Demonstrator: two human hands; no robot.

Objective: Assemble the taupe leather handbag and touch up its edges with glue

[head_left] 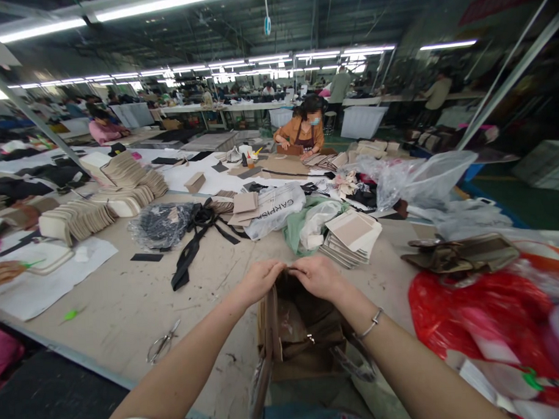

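Note:
An open brown bag (301,315) stands in front of me at the table's near edge, its dark inside facing up. My left hand (262,278) pinches its far rim between thumb and fingers. Close beside it, thumbs nearly meeting, my right hand (316,276) grips the same rim. A small shiny metal piece (310,338) shows inside the bag. To the left lies a pair of scissors (163,343), apart from both hands. Beyond my right hand sits a stack of beige panels (351,234).
Black straps (185,268) and a plastic-wrapped bundle (161,224) lie ahead to the left. Red plastic (480,312) crowds the right, below a folded brown piece (469,255). A co-worker (304,129) sits across the table; another person's hand (4,274) enters at left.

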